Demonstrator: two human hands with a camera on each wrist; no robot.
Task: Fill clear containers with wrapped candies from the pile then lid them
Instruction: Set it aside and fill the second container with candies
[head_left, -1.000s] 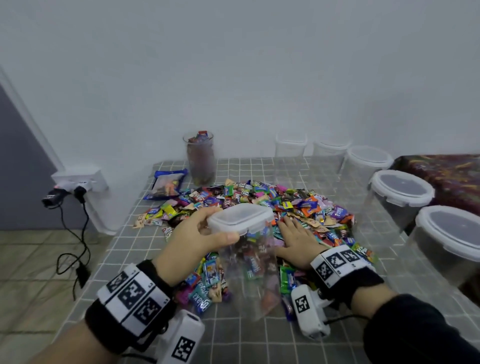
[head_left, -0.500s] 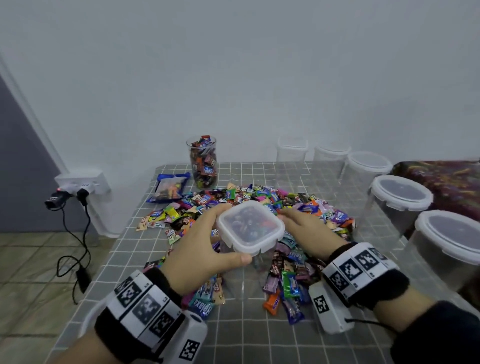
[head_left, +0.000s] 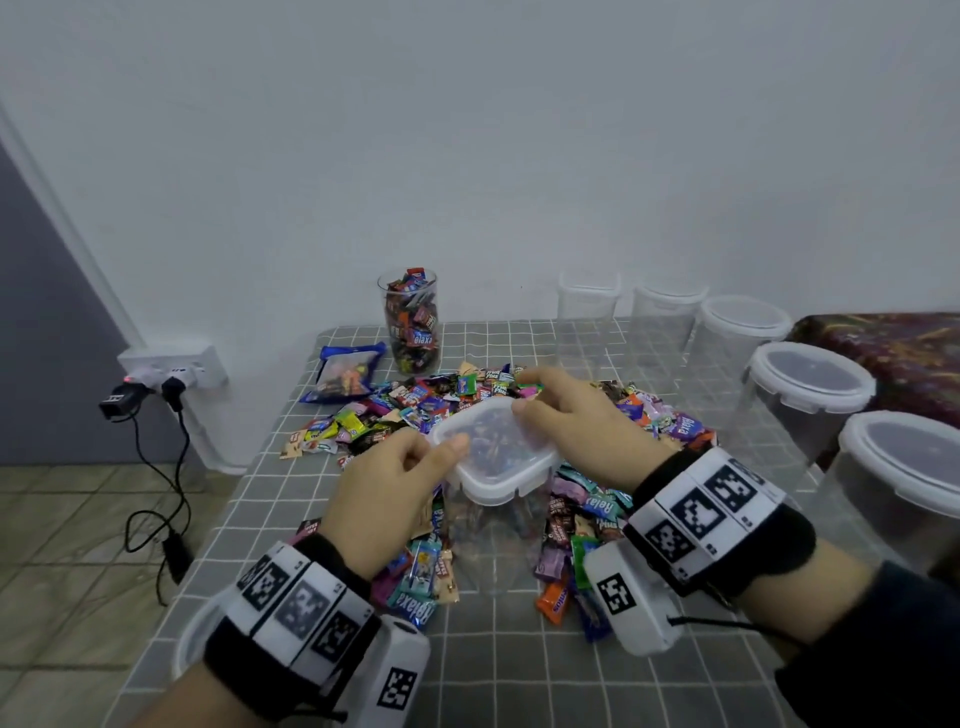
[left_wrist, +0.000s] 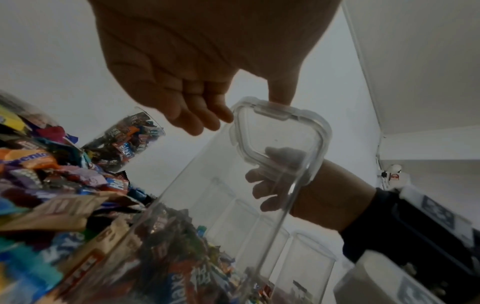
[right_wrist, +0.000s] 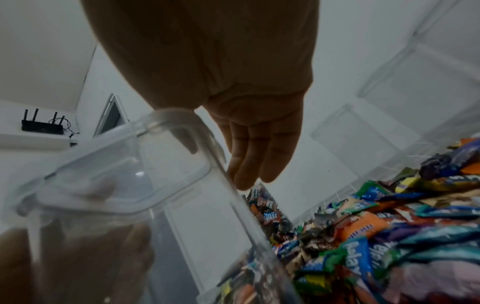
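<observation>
The container (head_left: 498, 525) stands in the candies (head_left: 597, 514) mid-worktop (head_left: 519, 675). My left hand (head_left: 387, 499) pinches the lid (head_left: 496, 447) at 9 o'clock, my right hand (head_left: 576, 428) at 2. Thin, stiff, slick plastic, likely light: hold the lid's edges.
</observation>
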